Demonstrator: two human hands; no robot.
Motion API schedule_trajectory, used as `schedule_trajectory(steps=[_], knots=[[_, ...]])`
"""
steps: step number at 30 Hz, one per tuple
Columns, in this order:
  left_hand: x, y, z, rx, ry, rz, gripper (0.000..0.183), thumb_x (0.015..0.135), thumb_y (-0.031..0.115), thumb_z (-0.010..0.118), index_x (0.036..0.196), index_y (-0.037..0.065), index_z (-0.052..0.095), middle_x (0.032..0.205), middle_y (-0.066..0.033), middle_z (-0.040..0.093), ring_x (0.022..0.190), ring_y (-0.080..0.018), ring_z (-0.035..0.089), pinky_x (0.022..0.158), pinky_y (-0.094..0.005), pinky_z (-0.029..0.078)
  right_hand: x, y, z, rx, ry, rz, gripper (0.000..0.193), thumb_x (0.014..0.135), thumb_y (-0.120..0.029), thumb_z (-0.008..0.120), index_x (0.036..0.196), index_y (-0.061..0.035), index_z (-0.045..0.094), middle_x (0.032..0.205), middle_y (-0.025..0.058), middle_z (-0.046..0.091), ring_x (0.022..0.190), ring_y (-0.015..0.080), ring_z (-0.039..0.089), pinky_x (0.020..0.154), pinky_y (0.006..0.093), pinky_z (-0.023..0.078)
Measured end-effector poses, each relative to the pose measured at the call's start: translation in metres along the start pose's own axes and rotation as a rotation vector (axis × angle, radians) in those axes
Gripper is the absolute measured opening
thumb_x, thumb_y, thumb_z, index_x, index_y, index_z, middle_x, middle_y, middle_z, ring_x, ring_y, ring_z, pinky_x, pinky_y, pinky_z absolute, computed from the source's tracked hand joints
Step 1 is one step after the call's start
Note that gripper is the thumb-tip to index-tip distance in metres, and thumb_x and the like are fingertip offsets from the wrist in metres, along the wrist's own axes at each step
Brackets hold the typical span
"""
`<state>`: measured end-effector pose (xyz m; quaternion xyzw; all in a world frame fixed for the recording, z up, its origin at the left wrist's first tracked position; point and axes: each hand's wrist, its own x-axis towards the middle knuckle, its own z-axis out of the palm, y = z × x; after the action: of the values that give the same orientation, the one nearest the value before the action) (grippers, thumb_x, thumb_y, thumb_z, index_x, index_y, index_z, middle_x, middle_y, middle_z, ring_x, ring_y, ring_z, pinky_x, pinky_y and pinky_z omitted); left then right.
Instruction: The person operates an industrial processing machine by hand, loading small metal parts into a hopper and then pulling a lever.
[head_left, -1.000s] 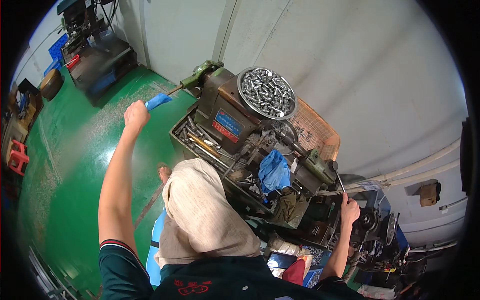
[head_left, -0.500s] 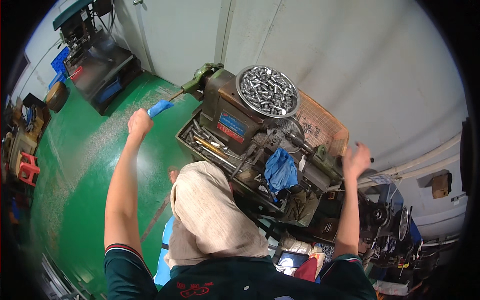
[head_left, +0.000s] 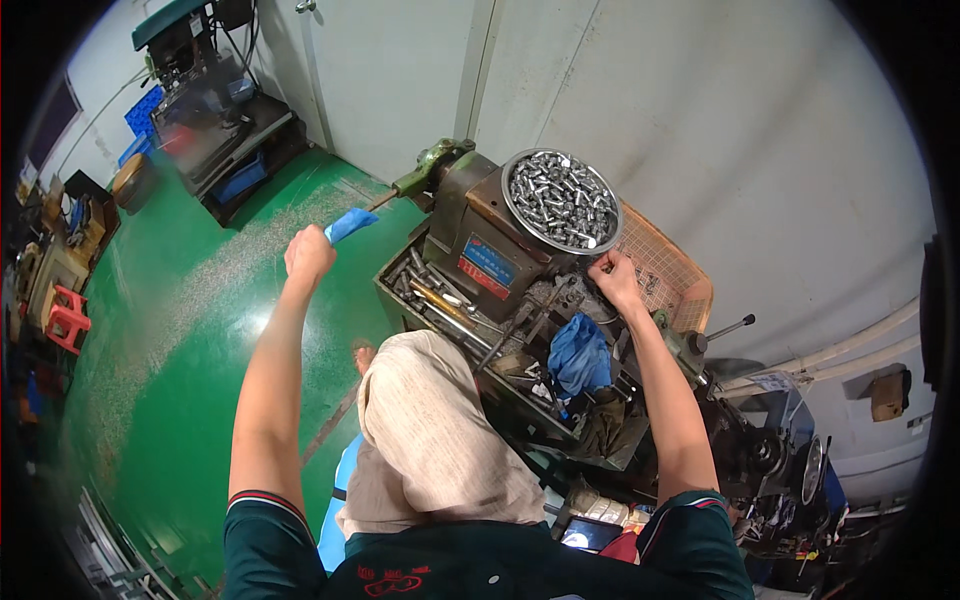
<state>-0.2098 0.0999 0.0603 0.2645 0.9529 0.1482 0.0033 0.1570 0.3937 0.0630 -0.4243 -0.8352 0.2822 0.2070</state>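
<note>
My left hand (head_left: 310, 256) is closed round the blue-wrapped end (head_left: 350, 226) of a lever, out to the left of a small bench lathe (head_left: 478, 215). A thin rod joins that lever to the green fitting (head_left: 430, 170) on the lathe's left end. My right hand (head_left: 617, 281) is at the lathe's working end, just under the metal bowl (head_left: 508, 200), with thumb and fingers pinched together. Whatever they hold is too small to make out. Small shiny metal cylinders (head_left: 565, 198) fill the bowl, which sits on top of the lathe.
A tan mesh basket (head_left: 692, 298) with a few dark pieces stands behind the lathe. A blue cloth (head_left: 579, 355) lies on its front. Metal bars (head_left: 440, 305) fill the tray at left. A black-knobbed lever (head_left: 733, 327) sticks out at right. Another machine (head_left: 215, 120) stands far left.
My right hand has come from the lathe's right end, where its fingers were spread, leftward to below the bowl, now pinched. My left hand keeps its hold on the lever. The whole view has shifted slightly.
</note>
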Motion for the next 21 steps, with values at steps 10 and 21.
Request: schedule_trajectory(steps=[10, 21], knots=[[-0.070, 0.048, -0.001, -0.152, 0.058, 0.059, 0.018, 0.066, 0.010, 0.061, 0.084, 0.007, 0.060, 0.079, -0.0173, 0.061, 0.075, -0.0337, 0.060, 0.067, -0.0423, 0.048, 0.014, 0.003, 0.007, 0.143, -0.112, -0.032, 0.026, 0.062, -0.012, 0.061, 0.082, 0.0055, 0.058, 0.072, 0.0098, 0.061, 0.067, 0.0173, 0.056, 0.064, 0.0299, 0.044], [-0.065, 0.041, 0.000, -0.173, 0.041, 0.049, 0.016, 0.067, 0.012, 0.060, 0.082, 0.006, 0.059, 0.079, -0.0184, 0.060, 0.076, -0.0360, 0.058, 0.067, -0.0447, 0.046, 0.007, -0.013, -0.034, -0.639, 0.418, -0.029, 0.013, 0.064, -0.013, 0.062, 0.072, -0.0034, 0.059, 0.066, 0.0109, 0.057, 0.068, 0.0194, 0.056, 0.064, 0.0306, 0.044]])
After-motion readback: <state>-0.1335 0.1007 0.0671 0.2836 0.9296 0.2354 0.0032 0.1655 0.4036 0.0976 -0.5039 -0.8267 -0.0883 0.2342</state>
